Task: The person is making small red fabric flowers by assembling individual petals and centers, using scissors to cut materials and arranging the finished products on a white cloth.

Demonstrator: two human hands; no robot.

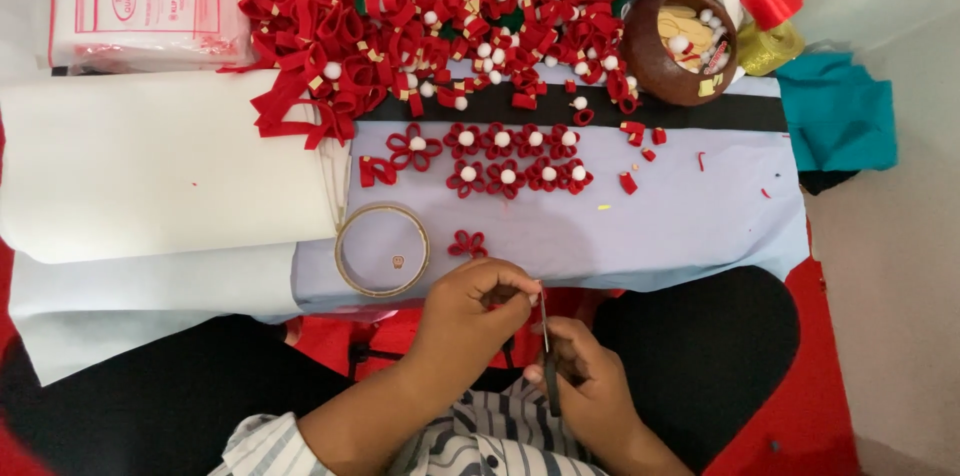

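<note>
Pale lilac cloth [680, 226] covers the low table [700, 271] at which the person sits, with a black strip [740, 112] running across its far part and a wide sheet of white felt [150, 166] lying over its left half. Red floor covering [820, 406] shows under the dark trousers, and a teal cloth [838, 114] lies off the right end. Along the far edge sits a heap of red ribbon loops [400, 16] dotted with white pompoms, beside a brown wooden bowl [682, 46] holding small bits, and a white packet [140, 6] rests at the far left. Two rows of finished red ribbon flowers [515, 158], each with a white pompom centre, lie on the cloth, and one red flower without a centre [468, 243] lies nearer the person, just beside a round clear tape ring [382, 249]. Over the lap, just below the table's near edge, the left hand [475, 311] has its fingers pinched around a small red ribbon piece [538, 288], mostly hidden. The right hand [585, 381] has its fingers wrapped around dark scissors [546, 346], whose blades point up to the ribbon piece.
</note>
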